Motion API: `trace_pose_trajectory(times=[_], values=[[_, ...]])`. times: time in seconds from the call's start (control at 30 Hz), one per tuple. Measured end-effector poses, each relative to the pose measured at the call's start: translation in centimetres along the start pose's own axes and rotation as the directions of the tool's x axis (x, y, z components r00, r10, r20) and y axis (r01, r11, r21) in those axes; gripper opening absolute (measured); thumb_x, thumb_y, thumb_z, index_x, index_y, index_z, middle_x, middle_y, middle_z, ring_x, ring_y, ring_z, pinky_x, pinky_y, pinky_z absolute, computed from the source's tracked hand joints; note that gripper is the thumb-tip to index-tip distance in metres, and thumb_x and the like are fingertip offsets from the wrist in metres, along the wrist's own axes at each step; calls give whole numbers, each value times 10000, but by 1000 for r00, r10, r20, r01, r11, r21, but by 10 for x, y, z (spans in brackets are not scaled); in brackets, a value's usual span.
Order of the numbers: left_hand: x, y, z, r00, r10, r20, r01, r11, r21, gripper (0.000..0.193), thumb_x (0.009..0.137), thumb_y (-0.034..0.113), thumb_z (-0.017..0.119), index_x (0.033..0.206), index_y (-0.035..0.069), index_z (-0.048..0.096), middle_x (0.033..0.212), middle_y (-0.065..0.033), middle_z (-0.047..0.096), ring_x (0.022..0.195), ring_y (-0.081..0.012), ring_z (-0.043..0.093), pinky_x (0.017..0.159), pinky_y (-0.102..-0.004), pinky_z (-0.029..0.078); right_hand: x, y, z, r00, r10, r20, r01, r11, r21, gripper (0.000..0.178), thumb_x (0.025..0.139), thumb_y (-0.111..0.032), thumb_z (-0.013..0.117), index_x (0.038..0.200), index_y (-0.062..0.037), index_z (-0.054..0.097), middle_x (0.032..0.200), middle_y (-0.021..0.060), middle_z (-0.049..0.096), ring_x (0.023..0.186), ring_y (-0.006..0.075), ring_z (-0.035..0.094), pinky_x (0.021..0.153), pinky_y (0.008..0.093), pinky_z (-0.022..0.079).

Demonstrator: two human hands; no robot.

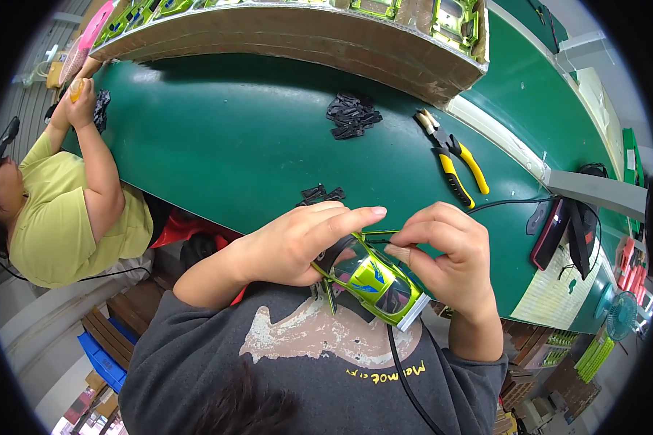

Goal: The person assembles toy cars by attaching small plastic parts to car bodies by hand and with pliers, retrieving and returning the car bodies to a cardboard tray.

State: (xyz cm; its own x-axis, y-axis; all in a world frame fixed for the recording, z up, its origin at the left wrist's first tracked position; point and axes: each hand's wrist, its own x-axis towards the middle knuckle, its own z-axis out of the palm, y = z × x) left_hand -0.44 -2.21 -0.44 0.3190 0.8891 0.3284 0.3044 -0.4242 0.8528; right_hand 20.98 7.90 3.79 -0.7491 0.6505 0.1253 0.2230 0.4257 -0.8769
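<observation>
A bright green toy car body with blue markings and clear windows is held in front of my chest. My left hand is closed round its one end, with the index finger stretched out above it. A green door stands out from the car's side. Beside that door my right hand pinches thumb and fingers together; a dark sliver shows at the fingertips, too small to name. Just beyond my left hand lie a few small black plastic pieces. A larger pile of black pieces is farther off on the green table.
A long cardboard box of green car bodies stands along the far side. Pliers with yellow and black handles lie at the right, near a black cable, a phone and a paper sheet. A co-worker sits at the left.
</observation>
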Motion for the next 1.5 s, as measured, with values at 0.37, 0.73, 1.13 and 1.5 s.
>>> trace_pose_trajectory(times=[0.37,0.73,1.13,1.5], values=[[4,0,1,1000,-3,30,3,1000,-12,736,737,-15,745,1395,13,416,949,-144,623,806,-316,620,709,-408,506,-3,5,4,999,-20,-48,15,995,-100,175,640,-12,804,730,-51,659,685,57,637,646,214,637,566,325,477],[2,-2,-1,991,108,79,-101,991,-82,456,669,38,766,1094,-10,608,909,-127,634,734,-285,625,617,-370,499,-3,5,2,993,-52,110,53,999,-11,185,698,-34,791,858,-24,698,769,105,673,704,279,661,645,360,526],[-3,-1,4,965,257,45,-260,962,86,483,567,89,754,1031,13,645,880,-114,625,619,-237,602,518,-331,474,-11,9,10,994,-101,39,99,994,38,171,666,18,768,824,-29,722,731,83,685,641,233,666,586,335,518],[1,-5,-1,990,102,97,-94,992,-82,464,642,123,726,1077,-15,646,921,-138,642,681,-283,642,593,-344,526,-16,18,13,988,133,83,-151,951,269,157,722,-20,777,871,-9,728,775,87,696,636,187,665,588,296,520]])
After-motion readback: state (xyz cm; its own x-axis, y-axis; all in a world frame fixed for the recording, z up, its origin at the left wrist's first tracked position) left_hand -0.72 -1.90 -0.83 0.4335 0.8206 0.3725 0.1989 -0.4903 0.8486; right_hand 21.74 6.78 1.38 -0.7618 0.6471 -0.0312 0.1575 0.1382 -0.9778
